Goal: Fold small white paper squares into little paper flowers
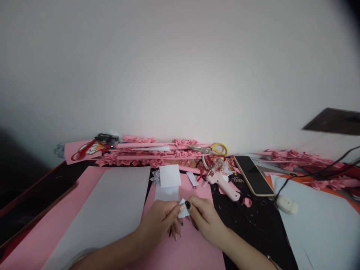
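Observation:
A small piece of white paper (184, 213) is pinched between both hands above a pink sheet (194, 247). My left hand (161, 217) grips its left side between thumb and fingers. On its right side, the thumb and fingers of my right hand (204, 221) are closed too. The piece looks folded, but the fingers cover much of it. Just beyond the hands lie white paper squares (170, 176). Next to them sit a grey-white paper flower (155, 176) and a small white strip (192, 179).
A pink glue gun (223, 183), a phone (254, 176) and a white plug-like device (287, 204) with a cable lie to the right. Yellow-handled scissors (218, 149) rest on pink paper flower stems (146, 155) along the wall. Large white sheets (104, 213) lie on both sides.

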Available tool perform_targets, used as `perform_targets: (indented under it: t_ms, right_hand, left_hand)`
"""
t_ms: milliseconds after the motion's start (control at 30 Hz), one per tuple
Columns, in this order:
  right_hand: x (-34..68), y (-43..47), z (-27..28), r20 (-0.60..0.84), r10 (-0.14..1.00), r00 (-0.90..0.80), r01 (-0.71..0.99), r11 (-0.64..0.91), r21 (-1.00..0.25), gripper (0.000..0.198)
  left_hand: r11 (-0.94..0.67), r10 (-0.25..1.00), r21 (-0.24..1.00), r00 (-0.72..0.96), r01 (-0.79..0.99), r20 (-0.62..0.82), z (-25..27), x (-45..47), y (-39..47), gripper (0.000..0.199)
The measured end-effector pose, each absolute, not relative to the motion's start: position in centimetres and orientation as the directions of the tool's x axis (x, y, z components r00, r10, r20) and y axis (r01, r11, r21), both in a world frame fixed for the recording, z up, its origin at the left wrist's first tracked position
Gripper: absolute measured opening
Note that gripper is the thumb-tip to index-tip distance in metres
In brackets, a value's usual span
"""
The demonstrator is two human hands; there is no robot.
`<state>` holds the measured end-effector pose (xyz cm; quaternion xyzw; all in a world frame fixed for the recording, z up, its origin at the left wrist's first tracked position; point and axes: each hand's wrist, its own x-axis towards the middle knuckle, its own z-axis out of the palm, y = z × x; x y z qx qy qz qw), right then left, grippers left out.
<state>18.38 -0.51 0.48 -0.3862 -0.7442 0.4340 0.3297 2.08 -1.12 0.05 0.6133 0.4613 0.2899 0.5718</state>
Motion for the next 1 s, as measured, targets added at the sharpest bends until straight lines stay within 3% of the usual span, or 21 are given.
perform_targets:
  t_ms: [133, 333, 767, 1000]
  right_hand:
    - [18.42, -0.46, 0.34, 0.138, 0.869, -0.475, 0.299, 0.307, -0.904, 0.032]
    - [18.42, -0.43, 0.20, 0.132, 0.872, -0.471, 0.299, 0.299, -0.906, 0.032]
    - [18.43, -0.44, 0.78, 0.178, 0.834, -0.522, 0.332, 0.391, -0.858, 0.033]
    - [18.54, -0.47, 0.63, 0.183, 0.818, -0.545, 0.270, 0.378, -0.886, 0.033]
  left_hand:
    - [0.104, 0.878, 0.980, 0.447, 0.168, -0.170, 0.10, 1.91, -0.99, 0.038]
    - [0.122, 0.861, 0.983, 0.478, 0.134, -0.172, 0.14, 1.86, -0.96, 0.018]
    - [0.255, 0.804, 0.963, 0.534, 0.087, -0.261, -0.26, 1.53, -0.74, 0.027]
    - [0.258, 0.798, 0.964, 0.549, 0.062, -0.248, -0.47, 1.51, -0.71, 0.034]
